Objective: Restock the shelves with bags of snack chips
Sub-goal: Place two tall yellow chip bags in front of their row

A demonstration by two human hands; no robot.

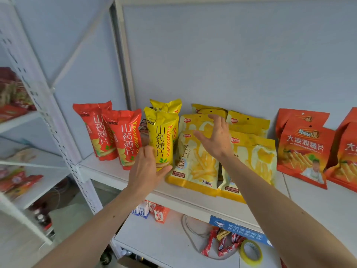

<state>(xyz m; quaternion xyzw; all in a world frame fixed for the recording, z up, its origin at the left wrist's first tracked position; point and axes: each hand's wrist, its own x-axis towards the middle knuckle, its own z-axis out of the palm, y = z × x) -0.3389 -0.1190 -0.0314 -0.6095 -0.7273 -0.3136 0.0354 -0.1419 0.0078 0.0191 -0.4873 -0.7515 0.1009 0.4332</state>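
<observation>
**Yellow bag set upright, neighbours at risk**

While the left hand (146,171) grips the tall yellow foil chip bag (161,140) near its base at frame centre, it stands on the white metal shelf (193,196) beside two red foil chip bags (123,140). The right hand (216,136), fingers spread and released, hovers at the pale yellow fries pouches (195,159). Letting go too early could topple the narrow bag into the leaning pouches.

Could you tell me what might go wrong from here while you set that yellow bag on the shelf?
1. The left hand grips the tall yellow bag only near its base, so it could tip onto the red bags beside it.
2. The right hand, open against the leaning fries bags, might let them slide toward the shelf edge once it lets go.
</observation>
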